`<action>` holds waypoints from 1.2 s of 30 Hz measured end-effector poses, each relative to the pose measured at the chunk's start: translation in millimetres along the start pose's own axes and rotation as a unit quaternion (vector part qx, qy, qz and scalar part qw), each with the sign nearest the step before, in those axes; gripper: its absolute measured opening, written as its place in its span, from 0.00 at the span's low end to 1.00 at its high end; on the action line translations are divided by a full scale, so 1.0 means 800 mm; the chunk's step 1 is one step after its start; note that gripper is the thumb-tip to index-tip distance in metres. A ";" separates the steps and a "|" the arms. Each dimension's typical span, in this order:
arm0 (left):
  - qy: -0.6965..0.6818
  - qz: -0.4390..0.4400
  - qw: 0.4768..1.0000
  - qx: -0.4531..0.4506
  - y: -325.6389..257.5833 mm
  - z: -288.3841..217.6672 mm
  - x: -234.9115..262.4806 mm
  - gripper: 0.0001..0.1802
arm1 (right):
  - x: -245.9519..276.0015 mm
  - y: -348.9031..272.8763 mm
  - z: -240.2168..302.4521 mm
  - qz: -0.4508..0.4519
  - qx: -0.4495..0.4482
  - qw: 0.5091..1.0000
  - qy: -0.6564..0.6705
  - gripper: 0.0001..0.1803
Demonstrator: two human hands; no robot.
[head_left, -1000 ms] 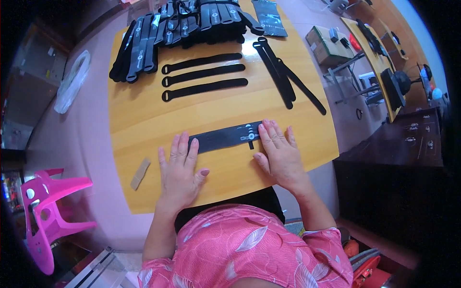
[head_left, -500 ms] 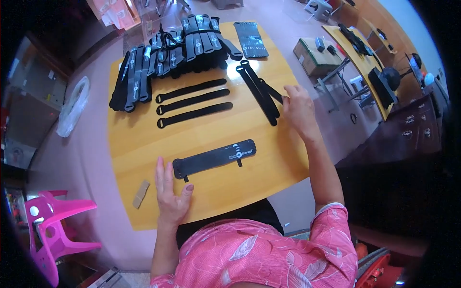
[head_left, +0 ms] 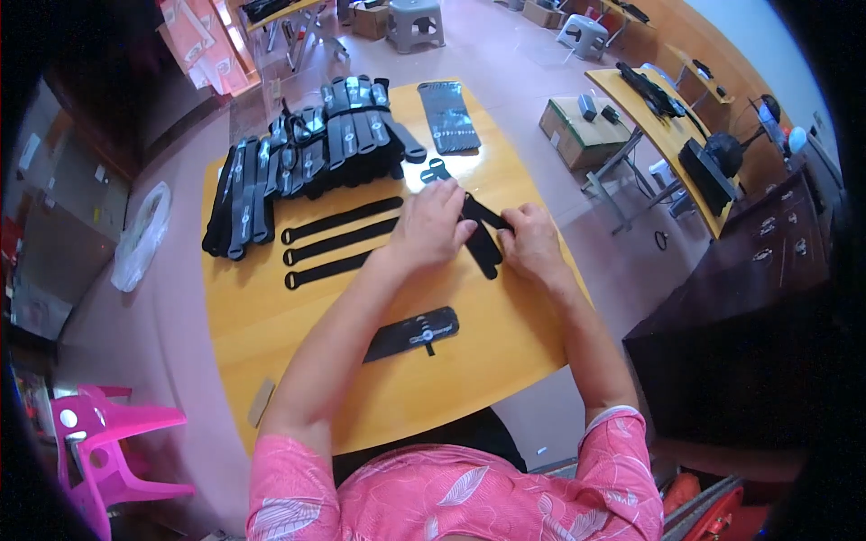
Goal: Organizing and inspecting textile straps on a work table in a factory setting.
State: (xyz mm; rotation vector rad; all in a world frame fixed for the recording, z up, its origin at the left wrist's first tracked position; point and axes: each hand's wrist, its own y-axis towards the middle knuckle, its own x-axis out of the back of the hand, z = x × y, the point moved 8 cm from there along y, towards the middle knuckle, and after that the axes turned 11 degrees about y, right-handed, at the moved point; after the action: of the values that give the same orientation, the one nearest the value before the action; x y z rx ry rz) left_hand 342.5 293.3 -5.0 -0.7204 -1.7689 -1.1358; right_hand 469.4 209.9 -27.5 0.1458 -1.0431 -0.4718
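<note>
My right hand point(head_left: 534, 243), at the table's right side, pinches the tail of a black strap point(head_left: 485, 214). The strap runs to my left hand point(head_left: 431, 223), whose fingers are closed at its other end; that end is hidden by the hand. Beneath lie more black straps point(head_left: 485, 254) with looped ends, partly covered by my left hand. Left of my hands, three black looped straps point(head_left: 347, 217) lie in a row. Nearer to me is a wide dark printed strap point(head_left: 410, 335) with a small tab, partly hidden by my left forearm.
A large heap of bundled black straps point(head_left: 311, 149) covers the table's far left. A dark flat packet point(head_left: 448, 117) lies at the far right, and a small tan piece point(head_left: 261, 402) at the near left edge. A pink stool point(head_left: 117, 433) stands left; a cardboard box point(head_left: 582, 135) sits beyond on the right.
My left hand has moved from beside the wide strap, far and right, onto the looped straps. My right hand still holds the strap's tail. The view has shifted slightly.
</note>
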 end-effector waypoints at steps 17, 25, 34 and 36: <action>0.070 0.172 0.977 0.103 0.026 0.028 -0.065 0.39 | -0.054 0.083 0.003 0.116 -0.042 0.990 0.070 0.04; 0.112 0.241 0.959 0.099 0.033 0.020 -0.060 0.42 | -0.019 0.072 0.032 0.122 0.150 0.964 0.180 0.01; 0.120 0.235 0.958 0.109 0.025 0.018 -0.049 0.45 | 0.215 -0.053 0.074 0.029 0.127 0.786 0.604 0.06; 0.078 0.215 0.968 0.104 0.029 0.011 -0.034 0.43 | 0.231 -0.089 0.086 0.016 0.148 0.768 0.623 0.05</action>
State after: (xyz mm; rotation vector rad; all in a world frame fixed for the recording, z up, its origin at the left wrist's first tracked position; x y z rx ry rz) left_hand 370.0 310.9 -22.0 -0.8129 -1.4771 -0.6832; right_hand 465.7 72.2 130.5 0.6278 0.2239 -0.0863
